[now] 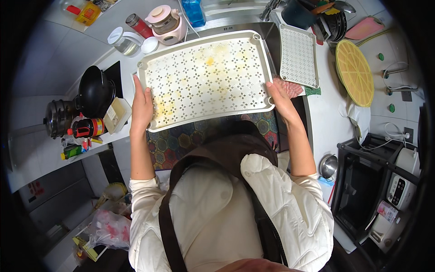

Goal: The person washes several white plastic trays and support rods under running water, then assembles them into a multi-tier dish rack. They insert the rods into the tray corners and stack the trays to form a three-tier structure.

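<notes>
Between my two hands I hold up a large off-white plastic shelf panel (208, 75) with rows of flower-shaped holes and a round socket at each corner. Yellowish stains mark its middle and its lower left part. My left hand (141, 102) is closed on the left short edge, its thumb on the face. My right hand (279, 97) grips the right edge near the lower right corner. Most fingers of both hands are hidden behind the panel. Much of the sink (269, 38) lies covered behind it. A similar, smaller-looking perforated panel (299, 56) lies to its right.
At the back left stand a glass jug (124, 41), a pink electric kettle (165, 25) and a red tumbler (138, 26). A black wok (94, 90) is on the left counter. The faucet (270, 10) rises behind the sink. A yellow round rack (355, 72) leans at the right wall.
</notes>
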A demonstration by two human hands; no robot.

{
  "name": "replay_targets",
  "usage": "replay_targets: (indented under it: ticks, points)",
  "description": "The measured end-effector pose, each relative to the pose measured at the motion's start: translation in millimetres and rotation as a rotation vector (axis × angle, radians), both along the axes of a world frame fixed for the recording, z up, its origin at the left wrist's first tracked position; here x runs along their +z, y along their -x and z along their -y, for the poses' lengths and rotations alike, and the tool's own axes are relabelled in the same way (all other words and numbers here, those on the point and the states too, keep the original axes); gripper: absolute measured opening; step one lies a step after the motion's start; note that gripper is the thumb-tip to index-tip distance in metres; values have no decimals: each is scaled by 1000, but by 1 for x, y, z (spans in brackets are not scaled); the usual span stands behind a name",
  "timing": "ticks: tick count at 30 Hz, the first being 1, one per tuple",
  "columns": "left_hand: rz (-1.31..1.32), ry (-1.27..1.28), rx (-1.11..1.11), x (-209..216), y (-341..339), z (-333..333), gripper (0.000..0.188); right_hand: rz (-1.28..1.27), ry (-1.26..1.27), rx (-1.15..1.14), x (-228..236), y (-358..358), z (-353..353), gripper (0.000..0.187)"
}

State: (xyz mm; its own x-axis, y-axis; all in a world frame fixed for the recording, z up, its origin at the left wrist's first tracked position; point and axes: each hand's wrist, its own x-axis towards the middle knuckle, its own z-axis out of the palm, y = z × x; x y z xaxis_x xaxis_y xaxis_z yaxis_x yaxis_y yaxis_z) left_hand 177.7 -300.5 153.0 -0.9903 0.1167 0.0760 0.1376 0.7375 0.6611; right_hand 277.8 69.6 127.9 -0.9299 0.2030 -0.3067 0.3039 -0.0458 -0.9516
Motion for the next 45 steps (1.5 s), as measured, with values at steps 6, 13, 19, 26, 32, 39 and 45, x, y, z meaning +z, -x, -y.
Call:
replay_targets:
  ticks: [6,13,19,26,32,39,45]
  points:
    - [115,154,117,-5,-2,-2,61,-62,-15,-31,-12,1,3,30]
    - [31,-59,35,-8,11,15,72,113,-97,58,0,16,-30,66]
    - [-69,-75,87,-7,93,20,62,-117,-33,-65,0,107,-25,72]
    - [135,-354,239,-35,108,11,52,-165,-45,-93,-31,150,-23,34]
    - [173,-387,238,-25,106,4,58,-254,139,-91,-42,159,-24,23]
    - [454,-396,335,-9,101,-1,69,-207,196,140,-28,154,-34,35]
    - [436,-407,254,-19,108,6,73,-212,56,113,-36,156,-29,32]
